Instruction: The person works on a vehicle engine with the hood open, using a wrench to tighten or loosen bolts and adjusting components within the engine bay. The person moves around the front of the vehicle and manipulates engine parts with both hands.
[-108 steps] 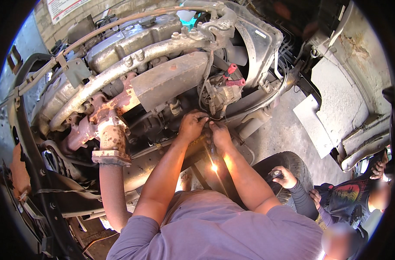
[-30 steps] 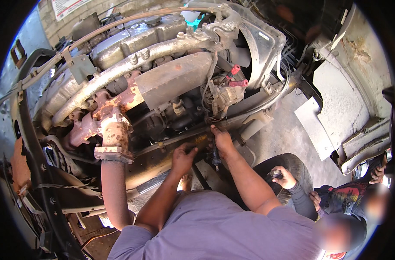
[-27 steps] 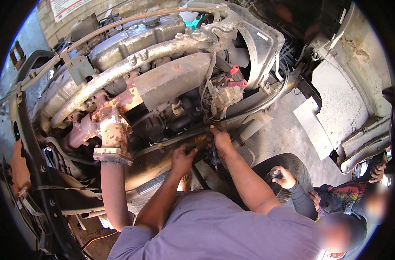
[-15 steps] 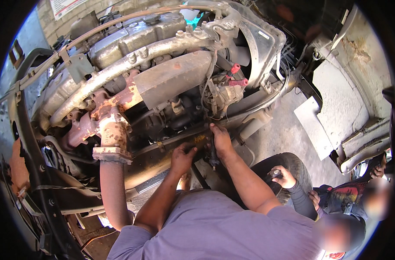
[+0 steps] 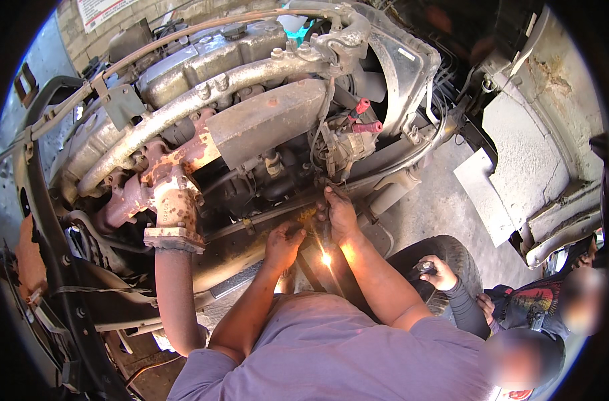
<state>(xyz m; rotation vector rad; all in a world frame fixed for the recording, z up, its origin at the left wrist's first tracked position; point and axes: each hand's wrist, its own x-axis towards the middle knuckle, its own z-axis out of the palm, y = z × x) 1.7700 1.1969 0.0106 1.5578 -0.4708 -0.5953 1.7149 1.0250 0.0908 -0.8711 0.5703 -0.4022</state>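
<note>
A bare engine with a rusty exhaust manifold fills the upper view. My right hand reaches under the alternator, fingers pressed on a dark part there. My left hand is lower, curled against the long frame rail beneath the engine. A shiny bit of metal glints between my forearms, just below the right hand. Whether either hand grips a tool is hidden.
Another person crouches at the lower right, one hand holding a small object on a black tyre. A grey body panel lies on the concrete to the right. A rusty pipe drops from the manifold at the left.
My left hand has dropped from under the alternator to the frame rail. My right hand stays at the same spot. Over the last second almost nothing moves.
</note>
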